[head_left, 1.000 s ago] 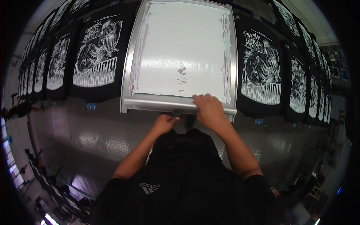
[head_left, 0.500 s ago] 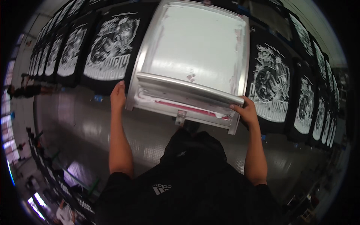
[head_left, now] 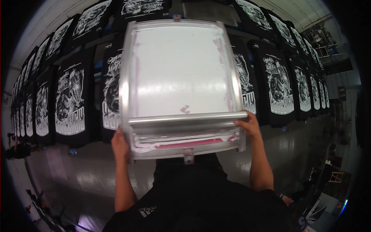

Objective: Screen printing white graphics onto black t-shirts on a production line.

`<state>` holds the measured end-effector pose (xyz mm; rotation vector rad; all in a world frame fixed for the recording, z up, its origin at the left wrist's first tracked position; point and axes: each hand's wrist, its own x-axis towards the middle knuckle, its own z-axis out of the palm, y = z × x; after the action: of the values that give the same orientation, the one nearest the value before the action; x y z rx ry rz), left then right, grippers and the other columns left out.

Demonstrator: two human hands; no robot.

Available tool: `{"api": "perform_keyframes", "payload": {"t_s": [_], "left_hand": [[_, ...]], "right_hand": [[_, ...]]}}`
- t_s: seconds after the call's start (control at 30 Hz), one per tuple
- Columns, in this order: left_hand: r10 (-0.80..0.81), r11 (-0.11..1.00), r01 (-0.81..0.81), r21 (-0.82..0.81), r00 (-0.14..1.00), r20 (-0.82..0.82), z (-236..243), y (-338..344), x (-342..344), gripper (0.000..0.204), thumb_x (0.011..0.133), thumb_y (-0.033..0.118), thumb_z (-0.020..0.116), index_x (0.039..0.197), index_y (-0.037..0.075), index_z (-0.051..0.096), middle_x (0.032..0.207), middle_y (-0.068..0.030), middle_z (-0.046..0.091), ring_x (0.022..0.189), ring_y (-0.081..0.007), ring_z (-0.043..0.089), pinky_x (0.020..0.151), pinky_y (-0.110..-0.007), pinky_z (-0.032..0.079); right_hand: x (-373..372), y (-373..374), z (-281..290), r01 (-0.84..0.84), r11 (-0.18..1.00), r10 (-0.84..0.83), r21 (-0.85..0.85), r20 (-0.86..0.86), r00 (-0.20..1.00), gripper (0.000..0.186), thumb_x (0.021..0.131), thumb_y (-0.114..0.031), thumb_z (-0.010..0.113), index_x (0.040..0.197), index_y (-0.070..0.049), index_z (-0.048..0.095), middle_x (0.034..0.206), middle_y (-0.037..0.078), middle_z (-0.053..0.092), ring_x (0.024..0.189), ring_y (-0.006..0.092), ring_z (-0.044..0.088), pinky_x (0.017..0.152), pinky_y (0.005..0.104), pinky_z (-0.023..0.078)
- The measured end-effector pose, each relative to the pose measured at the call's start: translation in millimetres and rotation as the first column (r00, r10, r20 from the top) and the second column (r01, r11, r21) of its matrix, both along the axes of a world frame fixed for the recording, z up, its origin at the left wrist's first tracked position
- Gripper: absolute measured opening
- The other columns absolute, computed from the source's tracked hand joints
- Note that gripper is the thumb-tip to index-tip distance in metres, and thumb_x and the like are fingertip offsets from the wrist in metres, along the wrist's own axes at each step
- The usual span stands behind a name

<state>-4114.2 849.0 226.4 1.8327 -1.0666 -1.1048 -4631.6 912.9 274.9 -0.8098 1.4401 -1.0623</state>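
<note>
A metal-framed printing screen [head_left: 235, 77] with white ink smeared over its mesh is in front of my body. Across its near end lies a squeegee [head_left: 185, 118] with a long silvery metal handle. My right hand [head_left: 250, 125] is closed round the squeegee's right end, thumb on the near side, beside the frame's right rail. At the lower left corner my left hand [head_left: 120, 145] is closed against the frame's left rail; part of its fingers is hidden there. White ink and a pink-red strip [head_left: 189, 144] show between the squeegee and the near rail.
Rows of black shirts [head_left: 71, 96] with white prints extend to both sides, with more shirts [head_left: 257, 15] in a farther row. A bare grey board [head_left: 210, 11] lies beyond the screen. Grey floor [head_left: 92, 174] runs along the near side. Another person [head_left: 17, 149] stands far left.
My left hand has come onto the screen frame's left rail from beside it. The screen has swung straighter in view and sits lower and further left. My right hand stays on the squeegee's end.
</note>
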Motion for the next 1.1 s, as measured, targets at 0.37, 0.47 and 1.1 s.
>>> {"api": "perform_keyframes", "payload": {"t_s": [0.37, 0.47, 1.1], "left_hand": [[-0.036, 0.999, 0.036, -0.011, 0.997, -0.066, -30, 47, -253, 0.050, 0.105, 0.038, 0.043, 0.127, -0.004, 0.060, 0.110, -0.0108, 0.069, 0.100, -0.0148, 0.060, 0.092, -0.028, 0.045], [0.030, 0.998, -0.036, -0.047, 0.991, -0.128, -28, 65, -269, 0.048, 0.105, 0.036, 0.045, 0.126, -0.004, 0.060, 0.112, -0.0113, 0.068, 0.102, -0.0144, 0.059, 0.093, -0.027, 0.044], [0.040, 0.999, -0.037, 0.018, 0.975, -0.218, -56, 33, -258, 0.052, 0.104, 0.038, 0.048, 0.132, -0.005, 0.056, 0.129, -0.0125, 0.061, 0.119, -0.0162, 0.054, 0.104, -0.028, 0.037]], "right_hand": [[-261, 47, -25, 0.015, 0.999, -0.016, 0.046, 0.013, 1.000, 0.032, 0.068, 0.000, 0.080, 0.097, -0.002, 0.065, 0.089, 0.003, 0.067, 0.083, 0.0117, 0.062, 0.078, 0.0266, 0.049], [-279, 45, -36, 0.012, 0.999, -0.014, 0.039, 0.039, 0.999, 0.034, 0.068, 0.001, 0.081, 0.099, -0.002, 0.066, 0.091, 0.004, 0.068, 0.086, 0.0126, 0.063, 0.080, 0.0276, 0.050], [-264, 26, -77, -0.037, 0.999, 0.037, -0.002, -0.028, 0.999, 0.034, 0.073, -0.002, 0.079, 0.106, -0.002, 0.068, 0.093, 0.004, 0.069, 0.088, 0.0135, 0.063, 0.083, 0.0283, 0.049]]}}
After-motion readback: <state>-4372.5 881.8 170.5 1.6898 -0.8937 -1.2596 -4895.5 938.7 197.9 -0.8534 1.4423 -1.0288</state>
